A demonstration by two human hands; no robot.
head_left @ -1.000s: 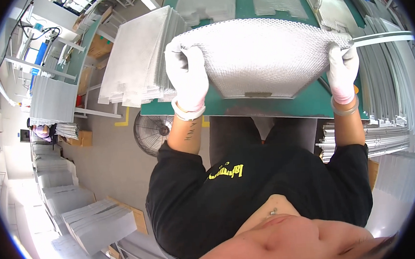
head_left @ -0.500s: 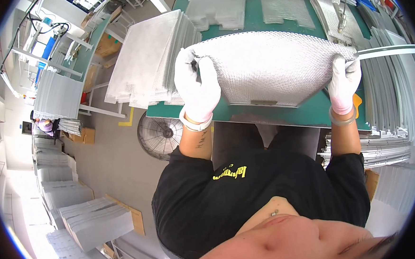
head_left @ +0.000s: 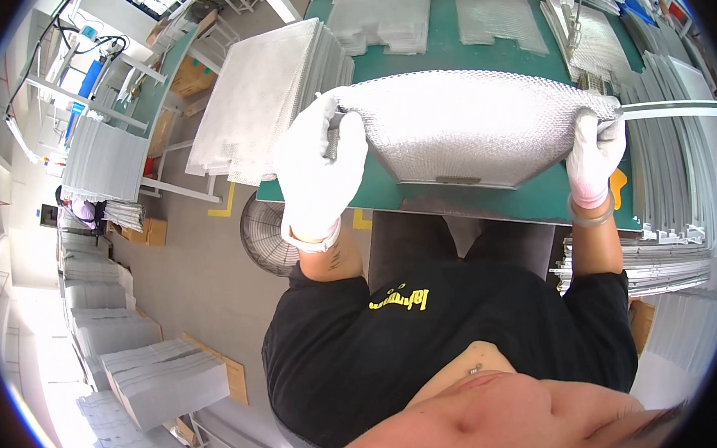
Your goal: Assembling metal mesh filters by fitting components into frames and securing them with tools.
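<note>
Holding the mesh panel above the green table, I am keeping my left hand and right hand clamped evenly on its ends, level.

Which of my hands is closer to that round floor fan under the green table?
Left. Your left hand grips the mesh panel at its left end, just above the fan. Your right hand holds the panel's far right end, well away.

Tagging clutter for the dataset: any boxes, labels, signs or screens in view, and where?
Cardboard boxes: brown, under the far left bench.
Cardboard box: brown, on the floor by the left rack.
Floor marking: yellow L-shaped tape near the fan.
No screens or signs clearly in view.
</note>
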